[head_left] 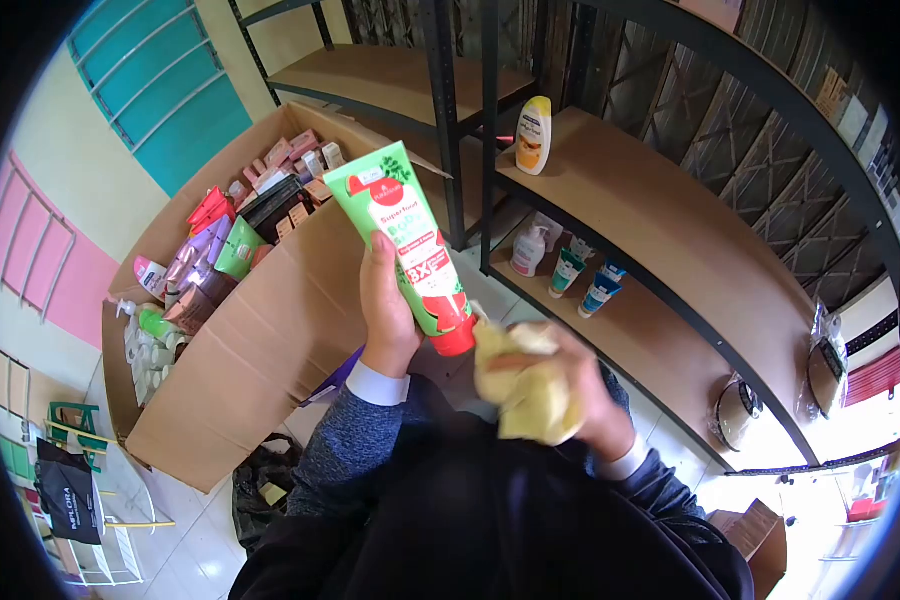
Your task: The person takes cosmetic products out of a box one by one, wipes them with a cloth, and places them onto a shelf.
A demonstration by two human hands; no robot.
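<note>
My left hand (389,312) is wrapped round a green and red squeeze tube (395,225), held tilted with its red cap downward. "Superfood Body" is printed on the front. Beside the cap, my right hand (585,385) grips a crumpled yellow cloth (532,385), smeared by motion. One corner of the cloth comes right up to the cap. Behind the tube stands a large cardboard box (280,310) packed with bottles, tubes and small cartons.
To the right is a black metal rack with brown shelves (660,210). A yellow and white bottle (533,137) stands on its upper board. Lower down are a pump bottle (528,249) and several tubes (598,293). A black plastic bag (262,490) lies on the tiled floor.
</note>
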